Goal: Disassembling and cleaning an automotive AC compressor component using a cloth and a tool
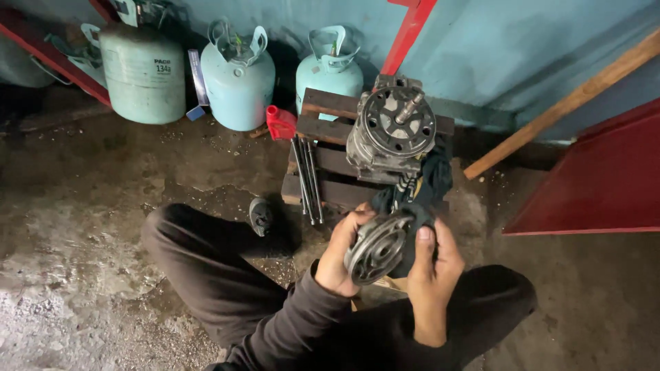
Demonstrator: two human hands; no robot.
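Both hands closed on a round metal disc [377, 248], a grey cast plate with slots and a hub at its centre, held tilted with its face toward the camera. Left hand [340, 257] wraps the disc's left rim, fingers curled over the top edge. Right hand [432, 264] clamps the right rim, thumb laid along the edge, and pinches a dark cloth [419, 189] against the disc's back.

Landmark: the disc.

Just above the disc, touching the cloth, sits a compressor body [390, 130], grey metal, round front face up and tilted, with a short shaft sticking out of the middle. The cloth drapes from under it down to the disc. The compressor rests on a low wooden pallet [330, 110] of dark slats.

Up and left of the disc, several long thin metal rods [306, 180] lie across the pallet's slats; a small red plastic piece [280, 124] lies at their far end. Left of the disc, near, a small dark object [260, 216] lies on the concrete floor [82, 220] beside the person's bent knee.

Well beyond the disc, against the blue wall [522, 48], stand three pale green gas cylinders [237, 79]. Right of the disc, well apart, a red panel [598, 178] leans, and a wooden batten [570, 103] runs diagonally above it.
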